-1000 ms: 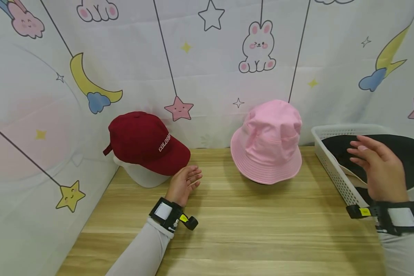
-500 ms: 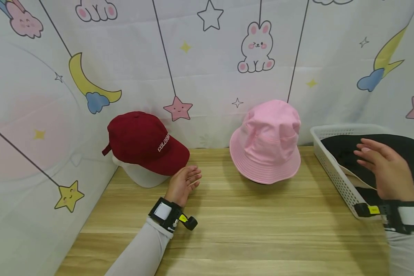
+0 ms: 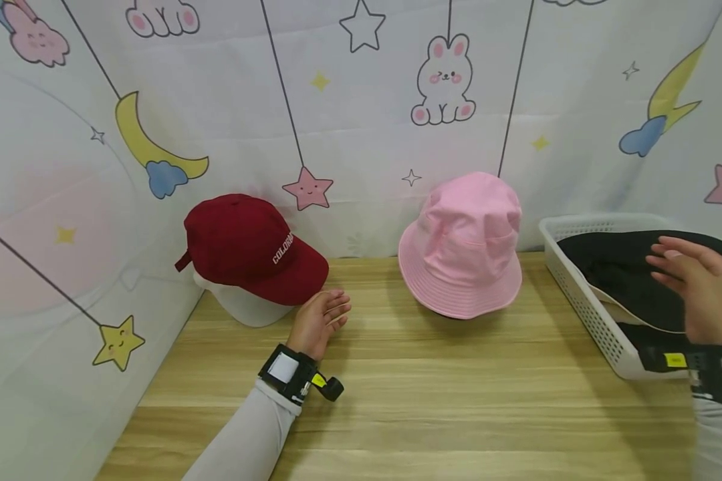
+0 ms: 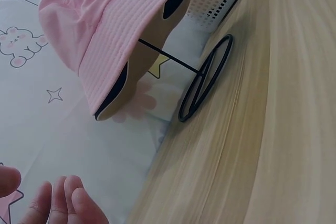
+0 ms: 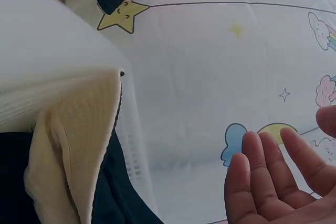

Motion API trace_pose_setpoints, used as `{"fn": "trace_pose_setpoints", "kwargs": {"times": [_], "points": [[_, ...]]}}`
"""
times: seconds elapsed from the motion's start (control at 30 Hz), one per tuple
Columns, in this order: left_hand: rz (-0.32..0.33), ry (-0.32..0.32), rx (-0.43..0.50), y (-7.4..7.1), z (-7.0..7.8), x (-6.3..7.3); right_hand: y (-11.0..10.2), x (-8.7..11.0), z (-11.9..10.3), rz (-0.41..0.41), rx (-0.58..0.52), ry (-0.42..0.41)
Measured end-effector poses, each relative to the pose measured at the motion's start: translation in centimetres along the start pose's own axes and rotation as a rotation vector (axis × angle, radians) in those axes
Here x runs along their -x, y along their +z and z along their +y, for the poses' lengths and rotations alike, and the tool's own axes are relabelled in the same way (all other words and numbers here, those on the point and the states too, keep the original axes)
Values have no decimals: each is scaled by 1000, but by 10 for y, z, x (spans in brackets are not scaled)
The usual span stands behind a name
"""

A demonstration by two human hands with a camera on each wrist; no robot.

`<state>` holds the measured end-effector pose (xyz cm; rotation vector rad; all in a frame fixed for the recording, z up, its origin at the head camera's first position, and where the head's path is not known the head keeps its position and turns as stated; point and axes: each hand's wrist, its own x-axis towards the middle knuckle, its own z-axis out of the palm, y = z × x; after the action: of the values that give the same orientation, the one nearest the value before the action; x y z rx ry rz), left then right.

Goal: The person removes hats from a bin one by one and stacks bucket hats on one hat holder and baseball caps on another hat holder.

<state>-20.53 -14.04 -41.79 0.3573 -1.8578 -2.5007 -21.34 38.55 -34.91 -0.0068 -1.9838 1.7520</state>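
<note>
A red baseball cap (image 3: 241,240) with white lettering sits on a white rounded form (image 3: 249,307) at the left back. My left hand (image 3: 317,323) lies beside the cap's brim with its fingers loosely bent, holding nothing; whether it touches the brim I cannot tell. A pink bucket hat (image 3: 464,244) is at centre right, and the left wrist view shows it up on a thin black wire stand (image 4: 206,80). My right hand (image 3: 706,290) hovers over a white basket (image 3: 583,314), fingers relaxed, nothing in them. In the basket are black hats (image 3: 620,270), one with a beige side.
A wooden tabletop (image 3: 433,401) runs up to a white cloth backdrop (image 3: 361,113) printed with stars, moons and rabbits. The cloth also walls off the left side. In the right wrist view, a beige fabric edge (image 5: 79,129) stands close to the camera.
My right hand has shifted to the right over the basket, its fingers staying relaxed. My left hand and both displayed hats have kept their places; the view has moved slightly.
</note>
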Motion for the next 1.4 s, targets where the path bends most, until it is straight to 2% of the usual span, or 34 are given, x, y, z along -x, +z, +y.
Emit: {"fn": "trace_pose_setpoints", "kwargs": {"times": [0.13,0.23,0.47,0.63,0.87,0.93,1.07,1.13,1.23,1.4], "points": [[5,-2,-6,0,0,0,-5,-4,4,-37,-174,-29],[8,-5,-6,0,0,0,-9,-5,5,-64,-222,-38],[5,-12,-1,0,-2,-3,-13,-8,7,-93,-187,-60],[11,-14,0,0,-2,-3,-13,-12,9,-74,-137,-52],[14,-19,-16,0,-4,-2,-13,-19,18,-100,-211,-84],[19,-20,-17,0,-5,-2,-14,-20,20,-98,-76,-80],[18,-16,-26,-1,-7,-2,-11,-23,23,-72,341,-1],[14,-14,-29,-1,-7,-2,-8,-24,24,-94,492,36],[8,-12,-32,0,-8,-2,-3,-26,25,-165,622,57],[7,-14,-32,1,-8,-2,3,-29,24,-346,739,52]]}}
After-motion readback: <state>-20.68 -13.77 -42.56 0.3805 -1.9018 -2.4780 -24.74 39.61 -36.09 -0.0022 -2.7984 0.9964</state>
